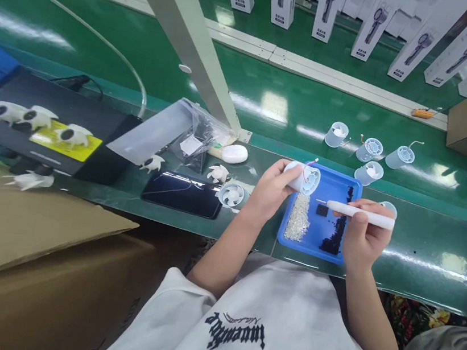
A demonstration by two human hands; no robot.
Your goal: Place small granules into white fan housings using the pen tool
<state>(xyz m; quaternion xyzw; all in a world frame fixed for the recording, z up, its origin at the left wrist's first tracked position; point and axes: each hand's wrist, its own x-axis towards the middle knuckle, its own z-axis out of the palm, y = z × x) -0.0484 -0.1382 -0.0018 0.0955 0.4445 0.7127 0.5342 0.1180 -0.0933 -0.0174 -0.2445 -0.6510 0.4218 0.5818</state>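
My left hand (272,187) is closed around a pale blue fan housing (307,180), tilted with its spoked end to the right and thin wires at its top. In my right hand (365,235) is a white electric screwdriver (376,218), its thin bit pointing left toward the housing but apart from it. Both hands are over a blue tray (313,251). Inside the tray lie a heap of small silvery parts (297,221), a pile of tiny black parts (331,239) and a small black block (322,210).
Several fan housings (370,150) stand beyond the tray. To the left are a phone (183,193), another housing (231,195), white fan blades (219,173) and a plastic bag (192,141). A slanted post (191,37) rises there. Product boxes (283,1) line the back.
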